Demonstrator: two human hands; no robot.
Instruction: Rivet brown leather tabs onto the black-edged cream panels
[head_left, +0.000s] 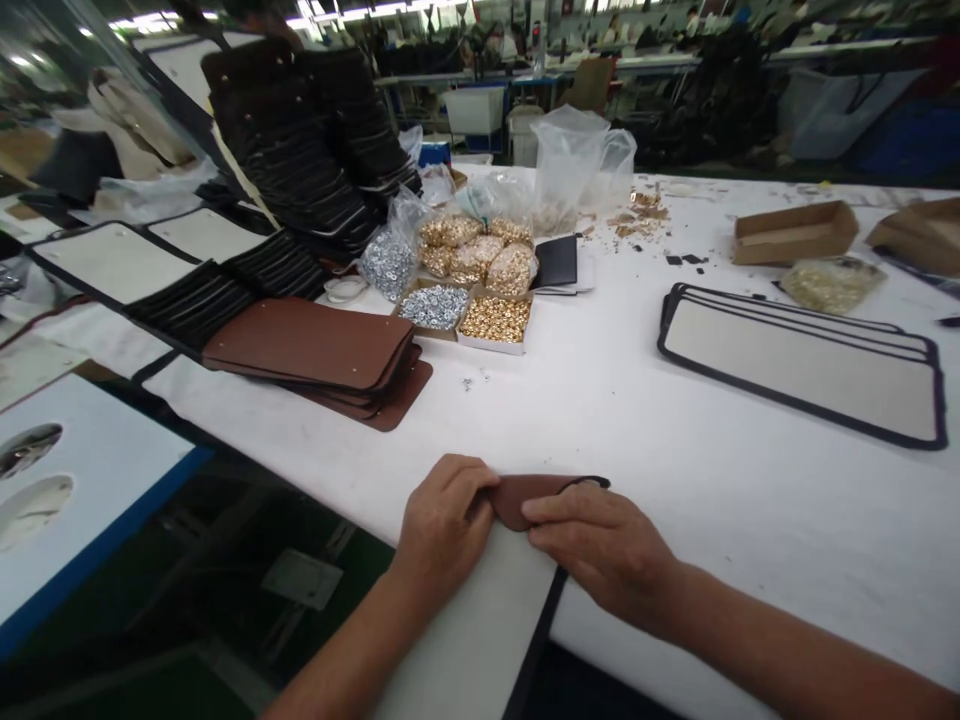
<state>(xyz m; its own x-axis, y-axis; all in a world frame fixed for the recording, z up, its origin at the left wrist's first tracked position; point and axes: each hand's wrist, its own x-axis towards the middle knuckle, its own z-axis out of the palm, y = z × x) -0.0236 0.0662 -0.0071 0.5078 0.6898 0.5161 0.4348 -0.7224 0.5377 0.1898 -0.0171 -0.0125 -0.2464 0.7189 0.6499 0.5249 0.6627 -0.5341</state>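
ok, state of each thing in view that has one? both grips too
Held panel: far end curled over, brown side showing there
Left grip: closed on the curled end
Right grip: holding the curled end, fingers on its brown side
Silver-piece box: open, filled
Gold-piece box: open, filled
Brown panels: stacked, unevenly
Pale panels: overlapping
Cardboard tray: open-topped

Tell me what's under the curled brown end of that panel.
The panel shows its pale face in front of the brown end, between the left hand and right hand. Whatever lies beneath is covered.
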